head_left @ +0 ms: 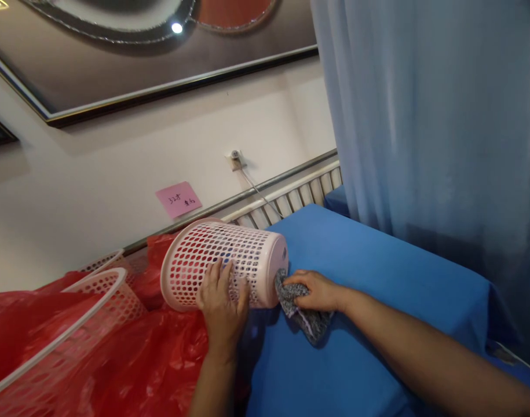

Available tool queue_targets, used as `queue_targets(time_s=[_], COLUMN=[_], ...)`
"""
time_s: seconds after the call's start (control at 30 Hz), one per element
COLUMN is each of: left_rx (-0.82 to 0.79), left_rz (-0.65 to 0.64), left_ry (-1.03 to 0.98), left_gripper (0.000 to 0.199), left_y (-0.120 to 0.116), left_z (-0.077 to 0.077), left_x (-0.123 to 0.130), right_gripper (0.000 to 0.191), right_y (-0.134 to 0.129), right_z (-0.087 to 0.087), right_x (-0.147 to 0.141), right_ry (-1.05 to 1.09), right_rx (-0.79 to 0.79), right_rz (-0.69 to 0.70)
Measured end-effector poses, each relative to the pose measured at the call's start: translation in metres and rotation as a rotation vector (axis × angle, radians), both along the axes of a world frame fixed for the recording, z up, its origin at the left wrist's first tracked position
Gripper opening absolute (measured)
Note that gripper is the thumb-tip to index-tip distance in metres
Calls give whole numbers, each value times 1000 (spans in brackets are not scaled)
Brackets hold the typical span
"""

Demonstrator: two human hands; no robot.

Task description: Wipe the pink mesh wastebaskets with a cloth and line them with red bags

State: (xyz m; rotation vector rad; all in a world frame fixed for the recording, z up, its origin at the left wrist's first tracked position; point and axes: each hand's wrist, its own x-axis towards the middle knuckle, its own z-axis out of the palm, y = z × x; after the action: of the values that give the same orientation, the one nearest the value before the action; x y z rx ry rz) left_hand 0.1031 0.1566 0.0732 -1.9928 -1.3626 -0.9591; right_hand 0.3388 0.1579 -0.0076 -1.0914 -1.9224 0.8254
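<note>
A pale pink plastic wastebasket (223, 263) with a lattice side lies tipped over, its solid base facing right. My left hand (222, 298) holds its near side, thumb and fingers apart against the lattice. Bunched in the closed fingers of my right hand (314, 291) is a grey cloth (308, 321), which touches the edge of the base. The lower part of the cloth hangs loose over a blue-covered bed (355, 278).
At left, more pink lattice baskets (103, 289) stand among red plastic bags (152, 359). A blue curtain (438, 116) hangs at right. Along the wall run a radiator (308, 191) and a cord from a socket (236, 160). A pink note (178, 200) and a framed picture (160, 75) are on the wall.
</note>
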Motion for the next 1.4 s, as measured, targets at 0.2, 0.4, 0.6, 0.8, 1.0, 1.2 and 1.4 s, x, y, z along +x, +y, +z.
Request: queue_targets(time_s=[0.2, 0.4, 0.6, 0.8, 1.0, 1.2, 1.4], left_rx=[-137, -134, -138, -171, -183, -168, -166], left_rz=[-14, -25, -36, -31, -37, -44, -58], left_ry=[73, 142, 140, 98, 81, 65, 49], left_gripper=[48, 52, 52, 51, 50, 50, 52], left_y=[13, 16, 17, 19, 18, 21, 20], left_z=[18, 17, 13, 12, 10, 7, 4], left_x=[-3, -2, -2, -6, -7, -6, -10], right_gripper=[53, 48, 63, 50, 46, 57, 33], right_y=[-5, 4, -16, -39, -26, -37, -10], right_z=[4, 4, 3, 6, 8, 4, -7], right_x=[5, 3, -29, -42, -36, -51, -46], right_ry=[75, 298, 221, -262, -156, -112, -58], right_rx=[-12, 40, 269, 76, -34, 103, -212], right_rz=[234, -236, -284, 39, -252, -104, -313])
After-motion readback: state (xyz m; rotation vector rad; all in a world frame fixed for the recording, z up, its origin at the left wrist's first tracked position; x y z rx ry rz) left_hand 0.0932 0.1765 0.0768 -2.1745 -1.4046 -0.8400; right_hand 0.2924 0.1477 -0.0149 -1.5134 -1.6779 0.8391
